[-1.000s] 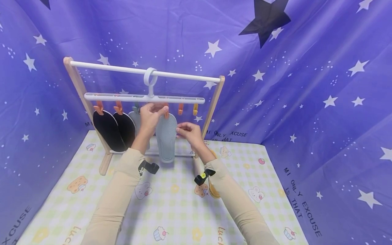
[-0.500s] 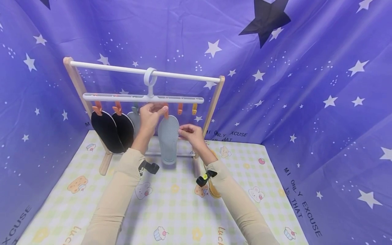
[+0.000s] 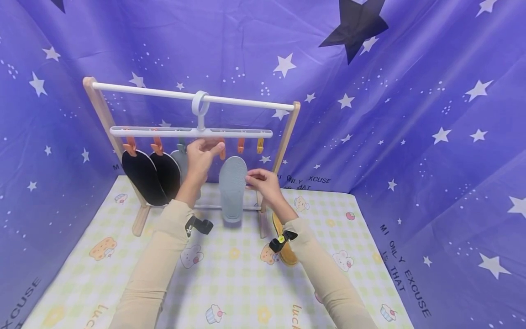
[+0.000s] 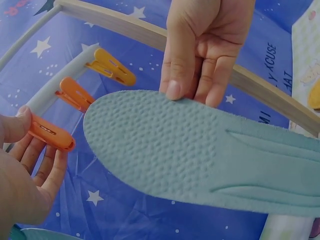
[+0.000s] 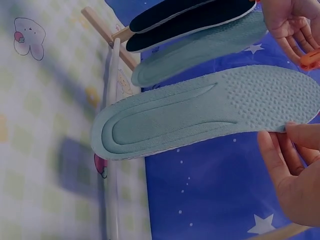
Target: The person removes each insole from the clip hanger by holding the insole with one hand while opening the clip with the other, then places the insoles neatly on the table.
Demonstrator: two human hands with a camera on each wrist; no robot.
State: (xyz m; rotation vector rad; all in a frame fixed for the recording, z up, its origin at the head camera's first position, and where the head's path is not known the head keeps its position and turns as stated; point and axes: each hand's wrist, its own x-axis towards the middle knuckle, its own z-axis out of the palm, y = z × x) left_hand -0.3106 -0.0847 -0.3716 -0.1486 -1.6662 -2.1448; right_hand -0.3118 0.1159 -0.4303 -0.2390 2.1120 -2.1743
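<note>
In the head view my left hand (image 3: 199, 160) pinches an orange clip (image 4: 51, 134) that hangs from the white hanger (image 3: 164, 133). My right hand (image 3: 265, 183) holds a grey-green insole (image 3: 233, 189) by its side edge, between thumb and fingers. The insole is upright, its bumpy end at the top, and a gap shows between it and the orange clip. Left of it, two black insoles (image 3: 144, 178) hang from orange clips. Another grey-green insole (image 5: 200, 52) hangs beside them, partly hidden behind my left hand in the head view.
Further right on the hanger are a second orange clip (image 3: 241, 145) and a yellow clip (image 3: 260, 145). A wooden rack with a white rod (image 3: 144, 90) carries the hanger. Something yellow, insole-shaped (image 3: 289, 257), lies on the checked tablecloth (image 3: 234, 283), partly under my right forearm.
The grey-green insole has come away from the orange clip, moving right and slightly down with my right hand. My left hand stays at the clip.
</note>
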